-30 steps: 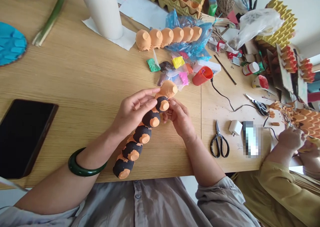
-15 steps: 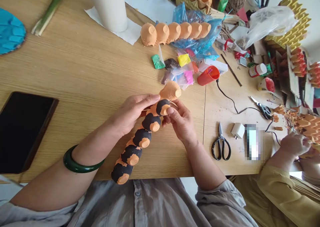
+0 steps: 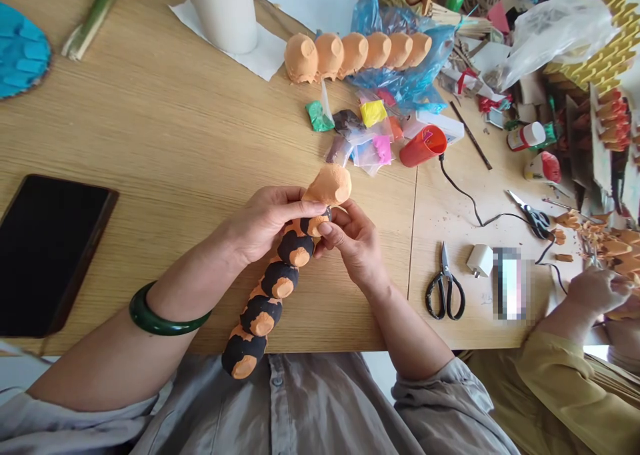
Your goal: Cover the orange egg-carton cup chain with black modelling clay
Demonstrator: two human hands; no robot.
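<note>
A bumpy caterpillar-like strip (image 3: 281, 279) of joined domes, orange with black patches, runs slanting from the table's middle down over its front edge. Its upper end is a plain orange dome. My left hand (image 3: 267, 220) grips the strip just below that dome, thumb across the top. On the other side my right hand (image 3: 353, 240) holds it too, thumb on an orange spot of the uppermost black-patched dome. Beyond lie small packets of coloured clay (image 3: 373, 113) and a second strip, all orange (image 3: 354, 53), partly on a blue plastic bag (image 3: 427, 75).
A tablet (image 3: 53, 251) lies at the left, a white roll (image 3: 223, 11) stands at the back. Right of my arm are black scissors (image 3: 445, 285), a white adapter (image 3: 480, 260) and a red cup (image 3: 424, 145) beside a cable. Another person's hand (image 3: 600, 288) works at the far right.
The strip's upper end has shifted slightly left, and my left thumb now lies further across it. My right hand has moved slightly left with it. The camera view has shifted a little.
</note>
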